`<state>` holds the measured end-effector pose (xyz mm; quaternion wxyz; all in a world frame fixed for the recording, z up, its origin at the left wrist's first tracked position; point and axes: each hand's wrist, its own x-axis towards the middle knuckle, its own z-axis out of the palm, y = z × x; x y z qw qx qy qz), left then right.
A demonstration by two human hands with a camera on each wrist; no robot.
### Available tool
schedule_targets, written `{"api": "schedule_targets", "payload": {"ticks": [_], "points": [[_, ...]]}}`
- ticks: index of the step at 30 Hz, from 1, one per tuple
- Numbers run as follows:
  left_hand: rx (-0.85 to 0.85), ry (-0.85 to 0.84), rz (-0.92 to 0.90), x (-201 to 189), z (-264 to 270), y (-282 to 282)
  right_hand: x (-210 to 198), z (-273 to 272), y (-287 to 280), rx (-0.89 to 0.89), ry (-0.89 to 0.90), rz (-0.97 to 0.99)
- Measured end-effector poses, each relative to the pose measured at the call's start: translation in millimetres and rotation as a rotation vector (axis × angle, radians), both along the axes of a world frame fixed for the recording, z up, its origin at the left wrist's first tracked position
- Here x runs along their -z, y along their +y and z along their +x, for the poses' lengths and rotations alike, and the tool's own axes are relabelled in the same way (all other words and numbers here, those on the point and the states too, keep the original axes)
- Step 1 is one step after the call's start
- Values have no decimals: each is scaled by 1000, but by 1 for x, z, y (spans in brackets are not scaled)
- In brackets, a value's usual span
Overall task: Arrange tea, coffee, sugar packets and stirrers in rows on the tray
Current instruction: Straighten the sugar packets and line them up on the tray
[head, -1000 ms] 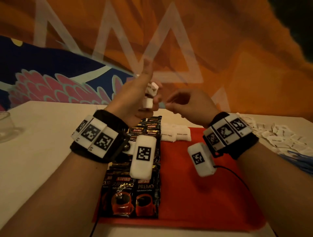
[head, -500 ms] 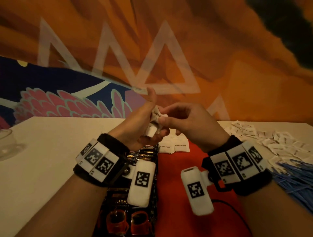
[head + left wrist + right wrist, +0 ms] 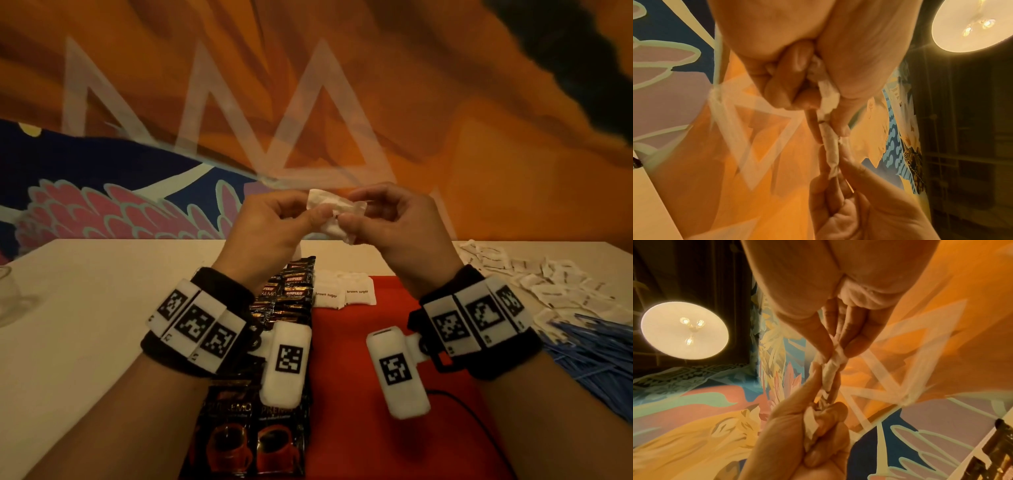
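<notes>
Both hands are raised above the table with white sugar packets [image 3: 337, 214] between them. My left hand [image 3: 308, 214] grips a small bunch of the packets [image 3: 827, 95] in its curled fingers. My right hand [image 3: 352, 210] pinches the end of one packet [image 3: 835, 353] between thumb and fingers. Below lies the red tray [image 3: 376, 377]. A row of dark coffee sachets [image 3: 287, 298] runs down its left side. Two brown sugar packets [image 3: 342, 294] lie at its far edge.
Several loose white sugar packets [image 3: 548, 281] are scattered on the white table at the right. A heap of blue stirrers [image 3: 599, 353] lies in front of them. A glass [image 3: 7, 294] stands at the far left edge. A painted wall rises behind the table.
The right hand has come in to the left hand and taken hold of a packet in its bunch. Both hands now hold the packets level between them.
</notes>
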<state>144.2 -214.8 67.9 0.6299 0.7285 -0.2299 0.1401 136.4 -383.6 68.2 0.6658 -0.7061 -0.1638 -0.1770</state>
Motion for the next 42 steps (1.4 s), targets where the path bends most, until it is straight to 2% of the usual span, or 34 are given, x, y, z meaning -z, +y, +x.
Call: {"api": "schedule_targets", "payload": {"ticks": [3, 7, 9, 13, 17, 21, 23, 26, 30, 32, 36, 42], "points": [[-13, 0, -29, 1, 1, 0, -1, 0, 0, -52, 45, 96], [-5, 66, -61, 2, 1, -2, -1, 1, 5, -126, 138, 355], [-15, 58, -83, 1, 1, -2, 2, 3, 6, -140, 163, 344], [-48, 38, -55, 1, 2, 1, 9, 5, 3, -133, 111, 99], [-86, 96, -178, -1, 1, 0, 12, 11, -1, -78, 63, -1], [-212, 43, -77, 1, 4, 0, 15, 16, -8, -90, 96, -145], [-247, 33, -64, 0, 3, 1, 19, 23, -15, -55, 157, -191], [-269, 52, -79, -5, 1, 5, 29, 43, -28, 12, 343, -249], [-259, 76, -91, -7, 1, 5, 54, 71, -39, 83, 571, -540], [-253, 72, -88, -7, -1, 5, 65, 80, -41, 85, 650, -620], [-259, 73, -78, -8, 0, 6, 74, 86, -40, 103, 715, -755], [-269, 71, -49, -8, 2, 8, 77, 96, -36, 179, 710, -938]]}}
